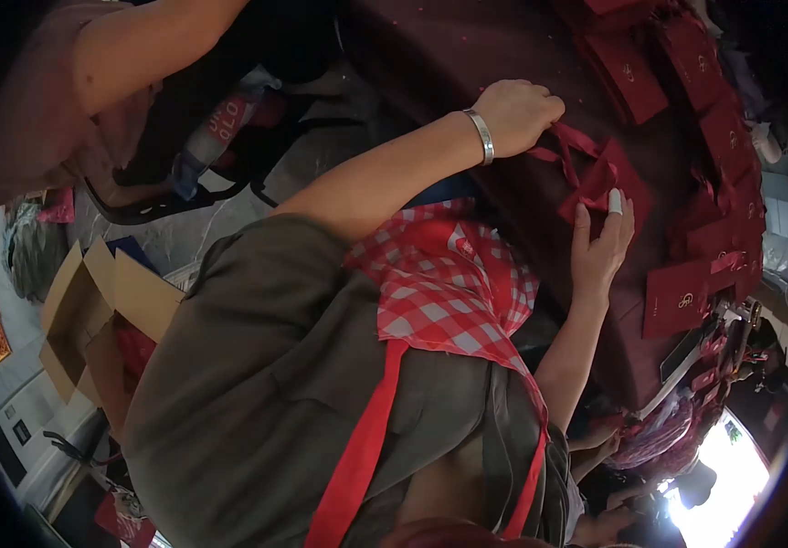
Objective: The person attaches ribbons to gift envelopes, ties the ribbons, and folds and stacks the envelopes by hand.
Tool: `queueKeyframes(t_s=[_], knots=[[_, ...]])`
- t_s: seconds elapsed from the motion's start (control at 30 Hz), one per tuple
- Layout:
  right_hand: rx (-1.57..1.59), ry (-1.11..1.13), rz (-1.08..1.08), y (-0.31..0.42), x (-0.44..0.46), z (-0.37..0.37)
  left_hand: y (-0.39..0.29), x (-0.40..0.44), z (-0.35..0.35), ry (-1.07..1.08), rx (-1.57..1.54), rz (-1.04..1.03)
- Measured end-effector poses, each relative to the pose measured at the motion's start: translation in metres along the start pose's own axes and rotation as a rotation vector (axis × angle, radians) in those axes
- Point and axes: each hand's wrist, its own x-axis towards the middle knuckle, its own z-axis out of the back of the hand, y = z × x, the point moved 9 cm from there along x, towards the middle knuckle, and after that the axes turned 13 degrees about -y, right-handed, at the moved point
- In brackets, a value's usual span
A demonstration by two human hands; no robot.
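Note:
My left hand [514,117], with a silver bracelet at its wrist, is closed on a dark red ribbon [576,139] above the table. The ribbon runs to a small red gift bag [615,169] lying on the dark red tablecloth. My right hand [606,245] pinches the near edge of that bag between thumb and fingers; a white wrap covers one fingertip. Part of the bag is hidden behind the right fingers. Over my dark clothes hangs a red-and-white checked apron [449,315].
Several red gift bags with a printed logo [677,301] line the far side of the table [467,55]. An open cardboard box [79,315] stands behind me at the left. A co-worker's arm [152,55] shows at the upper left, near a black chair [147,212].

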Motion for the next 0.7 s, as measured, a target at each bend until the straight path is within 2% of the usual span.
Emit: queueKeyframes(t_s=[0.1,0.2,0.33,0.4,0.47,0.7], knots=[[0.006,-0.013,0.009,0.0,0.0,0.0,-0.001,0.003,-0.002,0.032,-0.047,-0.018],[-0.018,0.013,-0.007,0.002,0.002,0.0,-0.004,0.006,-0.004,0.036,0.001,-0.164],[0.002,-0.012,-0.014,0.003,0.003,0.003,0.001,0.01,0.0,0.08,0.086,-0.258],[0.008,0.003,-0.009,0.004,0.001,0.003,0.022,0.016,0.014,0.065,0.055,-0.194],[0.01,-0.003,-0.022,0.003,0.001,0.004,0.02,0.012,0.013,0.041,0.067,-0.234],[-0.009,-0.02,0.011,0.005,-0.001,0.002,0.03,0.005,0.022,-0.135,-0.073,-0.146]])
